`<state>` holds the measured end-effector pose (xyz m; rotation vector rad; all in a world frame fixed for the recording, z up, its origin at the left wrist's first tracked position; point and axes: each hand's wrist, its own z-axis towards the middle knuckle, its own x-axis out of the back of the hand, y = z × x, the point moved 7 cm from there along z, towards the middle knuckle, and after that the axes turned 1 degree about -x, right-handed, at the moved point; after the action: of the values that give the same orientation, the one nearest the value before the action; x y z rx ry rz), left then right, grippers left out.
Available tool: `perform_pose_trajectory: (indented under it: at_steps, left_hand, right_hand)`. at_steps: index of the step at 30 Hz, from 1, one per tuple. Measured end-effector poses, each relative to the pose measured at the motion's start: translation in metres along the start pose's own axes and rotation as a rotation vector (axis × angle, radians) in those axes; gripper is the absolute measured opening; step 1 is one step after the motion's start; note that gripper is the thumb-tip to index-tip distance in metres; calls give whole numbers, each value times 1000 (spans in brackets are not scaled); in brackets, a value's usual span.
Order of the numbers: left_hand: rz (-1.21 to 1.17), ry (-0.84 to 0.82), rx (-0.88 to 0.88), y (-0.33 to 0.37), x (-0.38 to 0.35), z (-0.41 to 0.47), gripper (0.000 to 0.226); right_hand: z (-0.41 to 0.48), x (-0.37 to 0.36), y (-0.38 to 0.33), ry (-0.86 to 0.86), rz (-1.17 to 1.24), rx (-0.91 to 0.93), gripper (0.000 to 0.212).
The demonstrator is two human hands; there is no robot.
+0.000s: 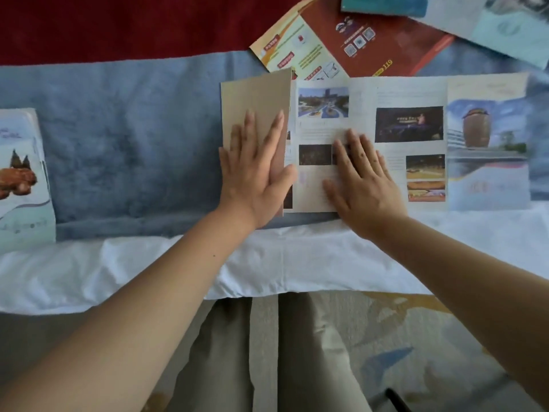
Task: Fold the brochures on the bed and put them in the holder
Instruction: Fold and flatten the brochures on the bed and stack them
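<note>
Pressing down now, seen from the head camera: the left hand (pixel 252 171) lies flat, fingers straight and spread, on the tan end panel (pixel 255 96) that is turned over onto the long brochure (pixel 410 123). The right hand (pixel 362 185) is flat too, palm down on the printed page just beside that flap. Neither hand grips anything; both simply press.

The brochure lies stretched out across the blue blanket (pixel 133 138) of the bed, its lower edge close to the white sheet (pixel 267 263), and most of its panels are spread to the right, not yet folded. I'd call this the first fold of several, so the task is early.

To do it well, I'd say the right hand should pin the sheet while the left slides along the crease from bottom to top. The flap's top edge looks a little out of line with the page beneath, so squaring the corners before firming the crease would pay off. The soft bedding gives little backing, so firm, even pressure seems wise.

A red brochure (pixel 371 40) and pale teal ones (pixel 505 31) wait further back, and another brochure (pixel 23 173) lies well off to the left. No holder shows in this view.
</note>
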<state>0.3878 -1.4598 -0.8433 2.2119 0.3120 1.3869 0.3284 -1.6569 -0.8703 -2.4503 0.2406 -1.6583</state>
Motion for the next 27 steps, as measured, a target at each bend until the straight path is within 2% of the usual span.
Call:
perform_pose_trajectory:
  at_steps: [4,8,13,19,27]
  left_hand:
    - [278,-68,108,-6,-39,16,80]
    - [428,86,99,-3,-54,13,82]
    - [469,187,68,-4,-57,14,79]
    - [492,196,51,-3,-57,15,78]
    - [504,195,32,-8,-51,14,77]
  right_hand:
    - [-22,1,36,44,-19,-88,70]
    - [-34,-2,58,61,-6,-113,71]
    - [-33,-8,61,100,24,-112,69]
    - [-35,-6,59,153,27,-120,68]
    - [-31,0,47,95,-40,-82,71]
